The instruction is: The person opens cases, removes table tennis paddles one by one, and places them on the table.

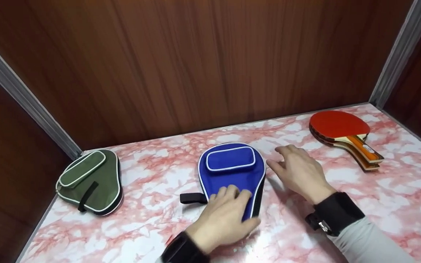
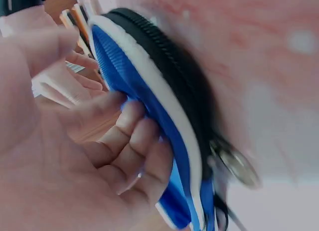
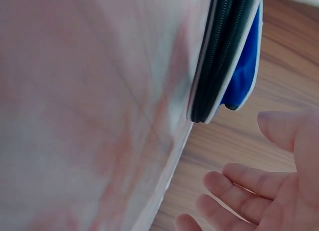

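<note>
Tabletop (image 1: pixel 152 223) first: pink-and-white marbled, with the blue case (image 1: pixel 228 177) lying on it right in front of you, pocket (image 1: pixel 231 159) side up and narrow end toward you. So your left hand (image 1: pixel 225 221) is over that narrow end, fingers loosely bent with the tips touching the blue fabric, thumb held off to the side, not really pinching anything. Your right hand (image 1: pixel 302 173) is just off the right side of the blue case, fingers and thumb spread, holding nothing.

From your left wrist cam you get a nice look at the black zipper (image 2: pixel 164 44) running round the rim of the blue case, plus a blurry metal pull (image 2: pixel 233 163) hanging off it. A black strap (image 1: pixel 192 198) sticks out left of the blue case.

Further left of the blue case you've got the green case (image 1: pixel 102 179), white piping, black strap of its own. Well right of the blue case and a bit beyond it, two paddles (image 1: pixel 340 124) are stacked, red face up. Wood-look wall (image 1: pixel 210 65) behind the blue case, btw.
</note>
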`<control>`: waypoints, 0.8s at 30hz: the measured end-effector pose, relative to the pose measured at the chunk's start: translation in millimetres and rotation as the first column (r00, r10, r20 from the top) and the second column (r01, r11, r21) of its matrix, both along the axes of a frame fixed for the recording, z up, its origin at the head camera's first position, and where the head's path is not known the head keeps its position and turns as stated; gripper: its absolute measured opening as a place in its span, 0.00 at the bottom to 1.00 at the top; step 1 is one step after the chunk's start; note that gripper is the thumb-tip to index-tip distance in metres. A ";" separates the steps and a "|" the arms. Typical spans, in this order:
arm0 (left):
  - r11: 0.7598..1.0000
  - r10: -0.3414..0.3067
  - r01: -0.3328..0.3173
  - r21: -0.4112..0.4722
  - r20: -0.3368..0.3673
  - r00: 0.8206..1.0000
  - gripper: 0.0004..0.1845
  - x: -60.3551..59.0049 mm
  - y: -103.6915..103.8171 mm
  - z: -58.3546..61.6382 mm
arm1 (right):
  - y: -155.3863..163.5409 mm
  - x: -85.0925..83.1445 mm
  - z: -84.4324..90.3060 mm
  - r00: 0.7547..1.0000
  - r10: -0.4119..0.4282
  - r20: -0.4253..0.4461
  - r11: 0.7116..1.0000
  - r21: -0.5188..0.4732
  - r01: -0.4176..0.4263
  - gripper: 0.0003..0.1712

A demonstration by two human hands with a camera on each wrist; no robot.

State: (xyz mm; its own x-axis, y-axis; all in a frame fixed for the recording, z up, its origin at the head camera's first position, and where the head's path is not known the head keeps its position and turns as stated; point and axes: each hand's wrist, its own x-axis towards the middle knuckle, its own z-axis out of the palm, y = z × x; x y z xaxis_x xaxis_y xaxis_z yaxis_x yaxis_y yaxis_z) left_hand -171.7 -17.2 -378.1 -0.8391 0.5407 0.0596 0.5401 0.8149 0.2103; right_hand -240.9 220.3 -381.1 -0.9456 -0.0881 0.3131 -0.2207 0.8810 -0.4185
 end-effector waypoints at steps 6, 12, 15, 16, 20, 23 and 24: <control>0.996 -0.036 0.035 -0.082 -0.001 0.999 0.46 18.2 -12.0 -15.8 | -3.5 1.1 6.5 1.000 0.011 0.000 1.000 0.019 -0.011 0.31; 0.983 -0.005 -0.009 -0.184 -0.075 0.997 0.39 20.8 -0.7 -20.4 | -3.7 2.8 1.8 0.999 0.028 0.023 0.999 0.046 -0.029 0.34; 0.977 0.015 -0.040 -0.207 -0.122 0.992 0.34 20.3 5.3 -21.0 | -3.5 3.9 -2.5 0.999 0.043 0.025 0.997 0.061 -0.044 0.35; 0.977 0.026 -0.053 -0.206 -0.135 0.991 0.33 19.9 6.6 -20.1 | -3.7 4.1 -3.0 0.999 0.050 0.018 0.996 0.067 -0.051 0.36; 0.978 0.086 -0.111 -0.177 -0.143 0.986 0.29 12.5 7.0 -16.8 | -4.7 6.1 -4.0 0.997 0.078 0.006 0.992 0.096 -0.078 0.37; 0.977 0.153 -0.165 -0.134 -0.099 0.983 0.26 2.2 0.7 -14.7 | -6.1 8.1 -3.5 0.995 0.099 0.001 0.988 0.117 -0.099 0.38; 0.976 0.175 -0.184 -0.113 -0.085 0.981 0.25 -1.6 -2.7 -14.4 | -6.6 8.6 -3.3 0.994 0.106 -0.002 0.987 0.121 -0.105 0.38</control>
State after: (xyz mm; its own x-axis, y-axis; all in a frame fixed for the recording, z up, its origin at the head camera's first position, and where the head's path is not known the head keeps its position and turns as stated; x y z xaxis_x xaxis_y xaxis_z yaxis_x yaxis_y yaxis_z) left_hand -173.3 -20.0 -392.6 -0.9186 0.3891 0.0694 0.3935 0.9167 0.0697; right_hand -232.3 213.7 -384.4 -0.9264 -0.2248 0.3021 -0.3180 0.8967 -0.3080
